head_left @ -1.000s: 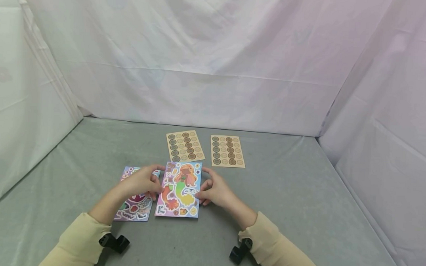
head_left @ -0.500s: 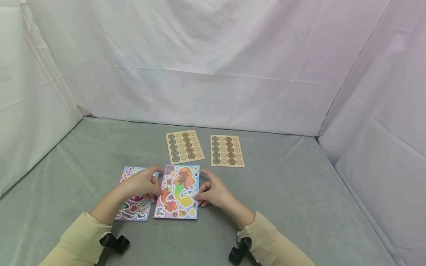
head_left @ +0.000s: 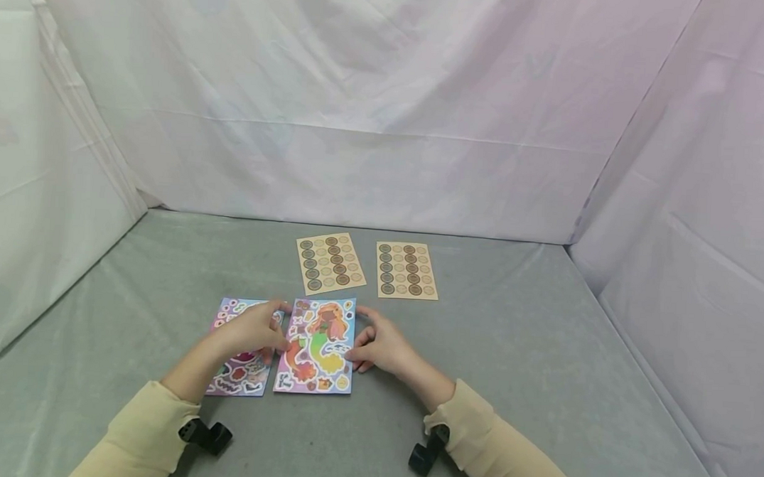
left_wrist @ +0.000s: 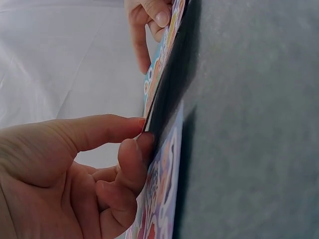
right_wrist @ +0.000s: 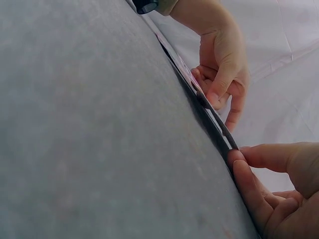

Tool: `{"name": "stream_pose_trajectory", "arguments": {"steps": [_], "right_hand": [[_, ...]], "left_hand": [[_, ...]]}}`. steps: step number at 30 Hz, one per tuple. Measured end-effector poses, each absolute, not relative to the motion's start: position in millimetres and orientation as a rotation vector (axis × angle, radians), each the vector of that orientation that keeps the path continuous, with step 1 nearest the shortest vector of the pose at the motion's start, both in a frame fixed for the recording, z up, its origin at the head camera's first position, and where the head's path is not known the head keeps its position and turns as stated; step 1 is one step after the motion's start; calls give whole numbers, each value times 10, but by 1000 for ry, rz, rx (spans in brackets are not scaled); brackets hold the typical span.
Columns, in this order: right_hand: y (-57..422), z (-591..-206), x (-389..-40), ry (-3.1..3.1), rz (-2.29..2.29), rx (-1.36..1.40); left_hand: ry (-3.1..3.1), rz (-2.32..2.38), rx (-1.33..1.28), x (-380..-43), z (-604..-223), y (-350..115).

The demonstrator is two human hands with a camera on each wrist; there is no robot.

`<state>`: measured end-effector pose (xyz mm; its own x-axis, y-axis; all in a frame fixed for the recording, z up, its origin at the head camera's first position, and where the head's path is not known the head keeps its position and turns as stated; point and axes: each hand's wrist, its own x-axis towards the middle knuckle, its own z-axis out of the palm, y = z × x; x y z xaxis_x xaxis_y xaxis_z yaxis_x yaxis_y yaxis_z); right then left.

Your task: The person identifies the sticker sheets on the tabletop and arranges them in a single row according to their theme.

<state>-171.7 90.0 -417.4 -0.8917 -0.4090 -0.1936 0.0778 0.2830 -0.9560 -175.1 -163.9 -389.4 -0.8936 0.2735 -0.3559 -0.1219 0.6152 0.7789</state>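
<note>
A colourful mermaid sticker sheet (head_left: 316,346) spans the gap between my two hands. My left hand (head_left: 253,329) pinches its left edge between thumb and fingers, and my right hand (head_left: 384,342) pinches the right edge. In the left wrist view, a dark gap shows under the sheet (left_wrist: 158,67), near the left thumb. Partly hidden beneath my left hand lies a second purple-blue sticker sheet (head_left: 237,385). The right wrist view shows the mermaid sheet (right_wrist: 219,122) almost edge-on, close over the table, with the right fingertips gripping its rim.
Behind the hands, two tan sheets of round coin-like stickers lie on the grey table (head_left: 510,386): a tilted left sheet (head_left: 325,262) and a straighter right sheet (head_left: 408,270). White cloth (head_left: 372,174) walls the back and both sides. A black wrist camera (head_left: 205,436) sits on the left sleeve.
Both hands have brought the mermaid sheet slightly towards me and to the left, leaving a small gap between it and the tilted tan sheet. The other sheets stay put.
</note>
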Motion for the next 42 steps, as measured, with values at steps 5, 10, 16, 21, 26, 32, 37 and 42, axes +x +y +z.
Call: {"name": "stream_pose_trajectory", "arguments": {"steps": [5,10,16,21,26,32,37,42], "right_hand": [[893,-4175,-1716,2160,-1620,-300],[886,-4172,-1714,2170,-1602,-307],[879,-4156,-1709,2189,-1583,-306],[875,-4151,-1702,2212,-1563,-306],[873,-4165,-1698,2230,-1550,-312],[864,-4164,-1707,2238,-1537,-308],[863,-4162,-1696,2282,-1479,-318],[859,-4146,-1676,2332,-1403,-309]], "left_hand": [[2405,1162,114,-1750,-3885,-1637],[2419,1142,121,-1744,-3889,-1626],[2461,1125,108,-1723,-3896,-1597],[2474,1114,92,-1715,-3891,-1586],[2471,1125,101,-1713,-3897,-1586],[2475,1122,111,-1708,-3892,-1577],[2472,1108,93,-1708,-3886,-1566],[2467,1126,99,-1700,-3895,-1569]]}}
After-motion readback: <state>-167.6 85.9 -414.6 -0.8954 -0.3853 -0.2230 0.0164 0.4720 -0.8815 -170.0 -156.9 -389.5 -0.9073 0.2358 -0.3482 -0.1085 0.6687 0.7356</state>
